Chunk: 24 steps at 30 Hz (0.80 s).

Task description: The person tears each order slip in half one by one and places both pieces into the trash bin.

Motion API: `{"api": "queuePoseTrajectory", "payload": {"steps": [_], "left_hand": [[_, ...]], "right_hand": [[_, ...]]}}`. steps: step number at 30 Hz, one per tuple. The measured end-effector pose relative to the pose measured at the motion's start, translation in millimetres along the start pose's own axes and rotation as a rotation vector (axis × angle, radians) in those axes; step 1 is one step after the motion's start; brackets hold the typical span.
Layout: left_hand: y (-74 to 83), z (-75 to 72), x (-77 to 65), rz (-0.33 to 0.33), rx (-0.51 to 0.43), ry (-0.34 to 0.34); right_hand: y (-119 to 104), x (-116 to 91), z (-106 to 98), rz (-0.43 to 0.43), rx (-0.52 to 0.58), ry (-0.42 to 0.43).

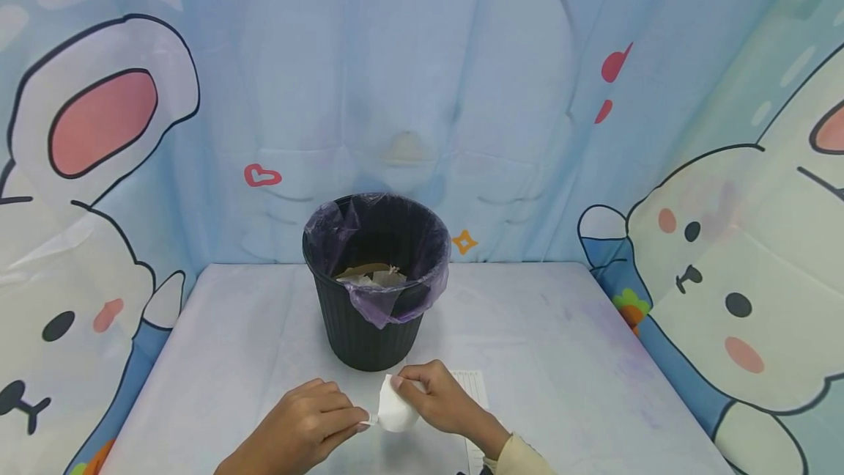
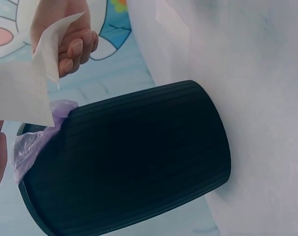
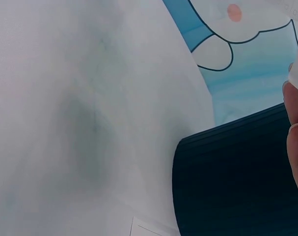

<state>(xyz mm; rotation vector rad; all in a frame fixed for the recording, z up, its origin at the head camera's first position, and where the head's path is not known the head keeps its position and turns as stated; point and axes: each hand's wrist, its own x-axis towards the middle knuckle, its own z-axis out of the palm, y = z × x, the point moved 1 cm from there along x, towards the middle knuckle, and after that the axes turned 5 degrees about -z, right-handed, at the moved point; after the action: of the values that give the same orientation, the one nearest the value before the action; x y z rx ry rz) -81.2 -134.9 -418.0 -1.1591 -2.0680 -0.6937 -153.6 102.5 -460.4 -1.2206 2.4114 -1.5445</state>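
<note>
Between my two hands is a white sheet of paper [image 1: 395, 410] with small printed marks, bent along a crease in the left wrist view. My left hand [image 1: 315, 422] pinches its left edge between thumb and fingers. On the opposite side, my right hand [image 1: 437, 396] grips the sheet with the thumb on top. In the right wrist view only the fingertips [image 3: 297, 105] and a corner of the paper show at the right edge. Both hands are in front of a black ribbed trash bin [image 1: 369, 336], low in the head view.
A purple plastic liner [image 1: 428, 292] folds over the bin's rim, and crumpled paper and cardboard scraps [image 1: 372, 275] lie inside. A printed sheet [image 1: 471, 387] lies on the white-covered table [image 1: 541, 358], partly under my right forearm. A blue cartoon curtain [image 1: 409, 57] hangs behind.
</note>
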Motion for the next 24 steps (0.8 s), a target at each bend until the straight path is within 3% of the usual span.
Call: {"api": "queuePoseTrajectory", "payload": {"steps": [24], "left_hand": [[1.9,-1.6,1.4,0.007,0.002,0.012]], "right_hand": [[3.0,-1.2,-1.1,-0.001,-0.025,0.005]]}}
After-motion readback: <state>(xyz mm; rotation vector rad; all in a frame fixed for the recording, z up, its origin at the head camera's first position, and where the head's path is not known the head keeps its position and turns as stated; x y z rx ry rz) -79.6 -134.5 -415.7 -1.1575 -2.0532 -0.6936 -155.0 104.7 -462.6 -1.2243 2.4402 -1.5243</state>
